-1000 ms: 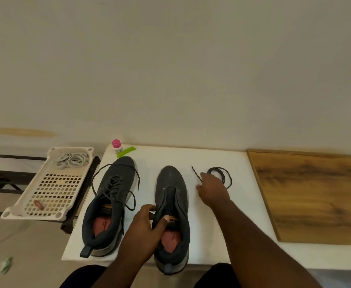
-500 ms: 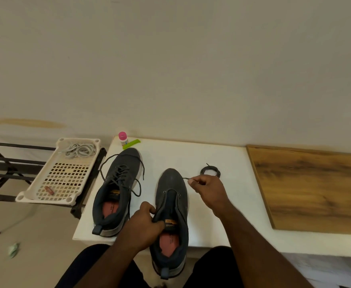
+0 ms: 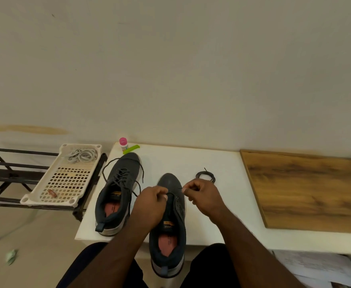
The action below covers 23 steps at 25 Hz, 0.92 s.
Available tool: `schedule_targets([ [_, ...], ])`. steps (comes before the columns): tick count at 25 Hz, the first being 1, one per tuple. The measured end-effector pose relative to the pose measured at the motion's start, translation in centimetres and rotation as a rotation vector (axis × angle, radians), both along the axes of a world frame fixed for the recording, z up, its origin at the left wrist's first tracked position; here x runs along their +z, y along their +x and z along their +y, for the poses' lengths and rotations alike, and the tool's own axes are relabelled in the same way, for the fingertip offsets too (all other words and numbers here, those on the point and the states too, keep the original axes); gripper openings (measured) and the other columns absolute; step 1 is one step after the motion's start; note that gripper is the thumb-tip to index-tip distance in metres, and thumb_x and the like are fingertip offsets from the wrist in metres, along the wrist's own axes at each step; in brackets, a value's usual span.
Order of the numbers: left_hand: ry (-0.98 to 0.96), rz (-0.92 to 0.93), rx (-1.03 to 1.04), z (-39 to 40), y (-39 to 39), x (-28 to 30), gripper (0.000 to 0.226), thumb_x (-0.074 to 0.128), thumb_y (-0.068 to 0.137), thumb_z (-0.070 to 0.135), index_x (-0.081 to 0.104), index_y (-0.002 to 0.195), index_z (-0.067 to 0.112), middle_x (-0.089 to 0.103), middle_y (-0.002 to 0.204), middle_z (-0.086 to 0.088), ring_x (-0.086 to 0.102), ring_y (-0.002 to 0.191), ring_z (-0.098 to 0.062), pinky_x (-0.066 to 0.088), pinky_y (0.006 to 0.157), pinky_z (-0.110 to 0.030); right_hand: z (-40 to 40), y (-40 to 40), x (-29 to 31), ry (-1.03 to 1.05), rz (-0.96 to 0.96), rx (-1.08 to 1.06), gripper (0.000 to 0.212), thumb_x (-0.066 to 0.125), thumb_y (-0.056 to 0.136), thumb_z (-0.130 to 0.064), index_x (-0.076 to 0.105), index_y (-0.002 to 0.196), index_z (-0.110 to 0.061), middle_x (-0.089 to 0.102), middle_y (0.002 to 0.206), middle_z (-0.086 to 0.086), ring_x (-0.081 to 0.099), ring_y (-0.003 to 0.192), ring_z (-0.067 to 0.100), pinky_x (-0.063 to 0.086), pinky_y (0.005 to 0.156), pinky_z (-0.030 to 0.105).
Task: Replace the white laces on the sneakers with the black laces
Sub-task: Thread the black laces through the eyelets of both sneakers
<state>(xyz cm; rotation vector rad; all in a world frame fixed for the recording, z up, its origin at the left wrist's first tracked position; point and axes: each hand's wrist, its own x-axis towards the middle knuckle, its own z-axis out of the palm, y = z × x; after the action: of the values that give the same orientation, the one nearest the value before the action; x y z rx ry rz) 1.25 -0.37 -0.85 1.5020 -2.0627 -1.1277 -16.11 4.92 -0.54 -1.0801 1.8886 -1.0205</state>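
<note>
Two dark grey sneakers stand on the white table (image 3: 222, 204). The left sneaker (image 3: 116, 194) carries a black lace threaded through its eyelets. The right sneaker (image 3: 170, 225) has bare eyelets, and its heel hangs over the table's front edge. My left hand (image 3: 149, 206) grips this shoe's upper at the left eyelet row. My right hand (image 3: 203, 196) pinches one tip of the black lace (image 3: 205, 176) just above the right eyelets; the remainder of the lace lies coiled behind the hand. The white laces (image 3: 81, 155) sit bundled in a tray.
A white perforated tray (image 3: 64, 183) rests on a black metal rack (image 3: 2, 177) left of the table. A pink-capped bottle (image 3: 123, 143) and a green strip (image 3: 131, 149) stand at the table's back left corner. A wooden board (image 3: 307, 190) covers the right side.
My right hand picked the lace's end from the coil and brought it back to the right sneaker's eyelets. My left hand slid forward from the tongue to the front eyelets.
</note>
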Motion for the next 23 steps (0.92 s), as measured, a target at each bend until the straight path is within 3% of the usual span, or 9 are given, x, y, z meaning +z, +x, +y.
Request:
schedule_targets([
  [2,-0.001,-0.080,-0.030,-0.3,-0.6,-1.0,0.024,0.053,0.096,0.015,0.073,0.110,0.020,0.071,0.108,0.003,0.062,0.089,-0.007,0.050,0.081,-0.019,0.3,0.2,-0.9,0.062,-0.064,-0.113,0.010,0.066,0.089,-0.012,0.073,0.083,-0.014,0.072,0.075,0.006,0.066,0.062,0.012,0.058,0.062,0.028],
  [5,0.036,-0.142,-0.062,-0.7,-1.3,-2.1,0.023,0.054,0.093,0.014,0.076,0.100,0.019,0.073,0.099,0.000,0.065,0.086,-0.011,0.053,0.083,-0.025,0.2,1.1,-2.2,0.111,-0.166,-0.201,0.013,0.059,0.090,-0.005,0.070,0.087,-0.008,0.073,0.076,0.013,0.073,0.066,0.024,0.064,0.067,0.039],
  [9,0.048,-0.164,-0.073,-1.4,-2.0,-3.2,0.023,0.057,0.092,0.020,0.075,0.107,0.025,0.073,0.103,0.006,0.065,0.089,-0.008,0.051,0.083,-0.023,-0.5,1.7,-3.2,0.121,-0.110,-0.220,0.012,0.060,0.091,-0.006,0.071,0.087,-0.010,0.074,0.074,0.009,0.074,0.063,0.019,0.064,0.066,0.036],
  [13,0.074,-0.146,-0.035,-1.8,-2.3,-4.6,0.022,0.061,0.090,0.026,0.072,0.108,0.029,0.072,0.105,0.010,0.064,0.091,-0.006,0.051,0.086,-0.024,-0.8,1.2,-4.0,0.149,-0.094,-0.189,0.009,0.066,0.088,-0.010,0.071,0.081,-0.008,0.074,0.070,0.007,0.074,0.064,0.020,0.063,0.070,0.045],
  [23,0.023,-0.157,-0.004,-1.6,-2.7,-5.6,0.020,0.058,0.092,0.034,0.071,0.108,0.035,0.071,0.104,0.012,0.065,0.090,-0.007,0.054,0.085,-0.028,-2.0,0.9,-4.4,0.242,0.211,0.018,0.016,0.054,0.084,-0.010,0.065,0.073,-0.015,0.071,0.068,0.002,0.072,0.062,0.019,0.063,0.062,0.046],
])
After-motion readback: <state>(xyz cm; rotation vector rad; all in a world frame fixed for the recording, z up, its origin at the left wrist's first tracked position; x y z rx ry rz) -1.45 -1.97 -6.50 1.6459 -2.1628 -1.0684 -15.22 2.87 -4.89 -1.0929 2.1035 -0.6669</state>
